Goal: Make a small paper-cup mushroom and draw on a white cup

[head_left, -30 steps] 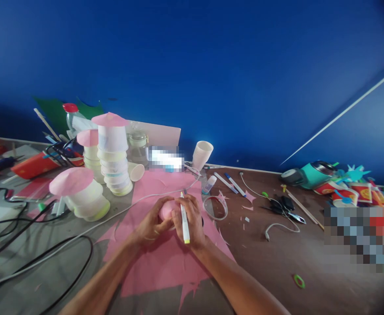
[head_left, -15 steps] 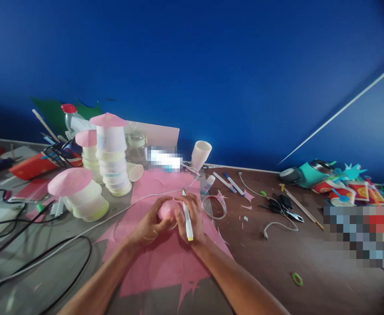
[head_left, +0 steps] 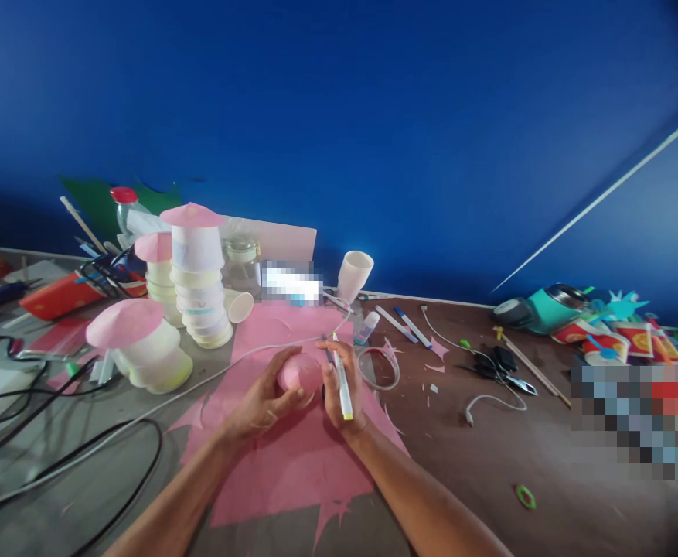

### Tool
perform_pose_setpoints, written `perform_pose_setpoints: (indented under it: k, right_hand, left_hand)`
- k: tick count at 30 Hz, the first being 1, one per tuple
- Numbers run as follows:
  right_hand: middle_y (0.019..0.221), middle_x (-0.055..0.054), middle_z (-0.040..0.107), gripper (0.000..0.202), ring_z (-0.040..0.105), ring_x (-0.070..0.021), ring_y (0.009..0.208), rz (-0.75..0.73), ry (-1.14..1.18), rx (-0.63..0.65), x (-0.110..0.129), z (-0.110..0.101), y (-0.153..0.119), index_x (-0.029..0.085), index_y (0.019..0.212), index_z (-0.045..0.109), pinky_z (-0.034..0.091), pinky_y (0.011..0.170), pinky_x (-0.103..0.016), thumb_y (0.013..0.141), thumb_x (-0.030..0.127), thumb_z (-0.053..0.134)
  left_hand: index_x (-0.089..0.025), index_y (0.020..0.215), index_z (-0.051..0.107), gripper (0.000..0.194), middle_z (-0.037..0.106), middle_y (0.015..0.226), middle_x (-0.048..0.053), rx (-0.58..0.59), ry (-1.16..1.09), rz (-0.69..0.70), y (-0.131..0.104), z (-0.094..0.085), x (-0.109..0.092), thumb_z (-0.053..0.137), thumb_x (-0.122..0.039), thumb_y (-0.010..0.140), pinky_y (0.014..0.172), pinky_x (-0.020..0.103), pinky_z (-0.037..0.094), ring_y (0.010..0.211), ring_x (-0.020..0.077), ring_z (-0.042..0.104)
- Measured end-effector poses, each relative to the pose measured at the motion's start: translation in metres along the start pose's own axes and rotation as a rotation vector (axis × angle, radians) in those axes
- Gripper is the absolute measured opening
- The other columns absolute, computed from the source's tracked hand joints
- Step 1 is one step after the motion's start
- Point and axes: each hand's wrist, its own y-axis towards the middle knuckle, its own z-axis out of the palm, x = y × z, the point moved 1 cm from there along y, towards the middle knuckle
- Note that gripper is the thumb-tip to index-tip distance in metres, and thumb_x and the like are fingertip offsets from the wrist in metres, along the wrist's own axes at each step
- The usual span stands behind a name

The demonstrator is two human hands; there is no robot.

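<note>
My left hand (head_left: 267, 401) is wrapped round a small white paper piece, apparently a cup, topped with a rounded pink paper cap (head_left: 300, 374); most of its body is hidden. Between the fingers of my right hand (head_left: 347, 384) is a white marker (head_left: 342, 387) with a yellow end that points toward me. Something thin and dark also shows by these fingers, too small to make out. The right hand sits just right of the cap, a little apart from it. Beneath both hands lies a pink paper sheet (head_left: 292, 487) with jagged cut edges.
Stacked paper cups with pink caps (head_left: 196, 271) stand at left, near a shorter capped one (head_left: 135, 340). A white cable (head_left: 216, 371) crosses the sheet. On the right are a tape ring (head_left: 397, 371), glue bottle (head_left: 366, 328), markers (head_left: 396, 323) and scissors (head_left: 521, 383).
My right hand has moved slightly right, off the pink cap, and the marker moved with it. My left hand keeps its hold on the capped cup, almost still.
</note>
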Motion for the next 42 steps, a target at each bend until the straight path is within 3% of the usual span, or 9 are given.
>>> perform_pose_setpoints:
  k: [5,12,17,22,28,33,36,42]
  right_hand:
    - [0.113,-0.009,0.066,0.032,0.064,-0.0265,0.105,0.018,0.012,-0.015,-0.002,0.001,-0.001,0.024,0.121,0.056,0.052,0.094,-0.045,0.106,0.044,0.037]
    - [0.112,-0.009,0.067,0.03,0.064,-0.0265,0.105,0.032,0.026,-0.026,0.0,0.001,0.001,0.023,0.12,0.057,0.053,0.094,-0.044,0.105,0.041,0.039]
    - [0.109,-0.009,0.068,0.033,0.066,-0.0256,0.104,0.045,0.009,-0.014,0.0,0.001,0.001,0.023,0.117,0.057,0.054,0.092,-0.042,0.106,0.047,0.037]
    - [0.105,-0.007,0.068,0.029,0.066,-0.0243,0.1,0.037,0.023,-0.027,-0.001,0.003,0.001,0.023,0.115,0.058,0.055,0.091,-0.042,0.106,0.044,0.039]
    - [0.106,-0.007,0.068,0.027,0.066,-0.0225,0.101,0.026,0.061,-0.056,-0.003,0.005,-0.001,0.023,0.118,0.058,0.055,0.091,-0.041,0.105,0.04,0.041]
    - [0.107,-0.008,0.069,0.027,0.067,-0.0235,0.102,0.018,0.079,-0.057,-0.007,0.006,-0.002,0.023,0.121,0.057,0.056,0.092,-0.043,0.105,0.038,0.041]
    - [0.108,-0.008,0.069,0.026,0.067,-0.0248,0.103,0.029,0.074,-0.033,-0.009,0.007,-0.003,0.024,0.122,0.056,0.057,0.092,-0.044,0.104,0.038,0.044]
    - [0.118,-0.012,0.067,0.034,0.067,-0.0276,0.109,-0.044,0.048,0.068,-0.003,0.006,-0.004,0.022,0.131,0.05,0.056,0.096,-0.045,0.098,0.031,0.052]
  left_hand:
    - [-0.016,0.143,0.047,0.084,0.057,0.145,0.022,0.032,-0.031,-0.023,0.001,0.0,0.005,0.077,-0.055,0.075,0.101,0.045,0.054,0.122,0.0357,0.063]
    - [-0.024,0.145,0.051,0.08,0.056,0.151,0.014,-0.07,0.012,0.033,0.001,-0.004,0.008,0.081,-0.049,0.075,0.11,0.039,0.048,0.138,0.0348,0.053]
    - [-0.025,0.143,0.056,0.075,0.059,0.147,0.013,-0.113,0.048,0.07,0.001,-0.007,0.012,0.082,-0.046,0.075,0.115,0.042,0.043,0.141,0.0344,0.051]
    - [-0.025,0.146,0.053,0.078,0.054,0.153,0.014,-0.113,0.077,0.034,0.001,-0.008,0.009,0.078,-0.052,0.077,0.121,0.049,0.035,0.147,0.0356,0.043]
    - [-0.027,0.134,0.064,0.062,0.063,0.144,0.009,-0.155,-0.009,0.025,0.002,-0.012,0.002,0.076,-0.055,0.079,0.114,0.045,0.043,0.138,0.0331,0.053]
    - [-0.019,0.129,0.069,0.065,0.073,0.127,0.012,-0.27,-0.209,0.036,0.008,-0.021,0.008,0.075,-0.061,0.079,0.099,0.04,0.054,0.119,0.0311,0.065]
    - [-0.02,0.122,0.072,0.061,0.078,0.113,0.008,-0.334,-0.474,0.021,0.012,-0.025,0.008,0.079,-0.06,0.077,0.097,0.036,0.056,0.11,0.0267,0.07]
    - [-0.016,0.101,0.078,0.048,0.081,0.103,0.008,-0.266,-1.072,-0.087,0.015,-0.028,-0.001,0.08,-0.058,0.078,0.098,0.031,0.059,0.101,0.0202,0.074]
